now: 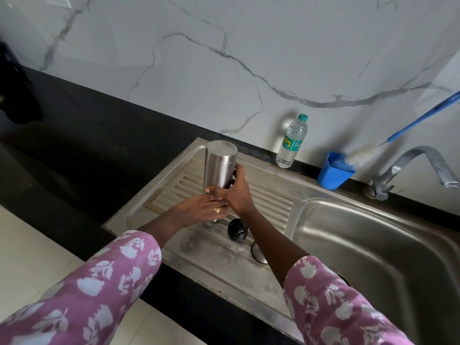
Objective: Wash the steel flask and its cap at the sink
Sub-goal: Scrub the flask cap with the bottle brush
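Well, left hand [204, 210] and right hand [236, 192] both clamping steel flask [219, 165] standing base-up on drainboard [273, 200], cap [237, 229] lying beside; tap [423, 155] not running. Guessing washing finishing, draining left.

flask [220, 165] brushed steel | sink [348, 235] dull steel | cup [333, 174] blue plastic

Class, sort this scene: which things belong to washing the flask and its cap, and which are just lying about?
Job in hand:
flask
cap, off, on the drainboard
sink
tap
brush, likely

Lying about:
water bottle
blue cup, only holding the brush
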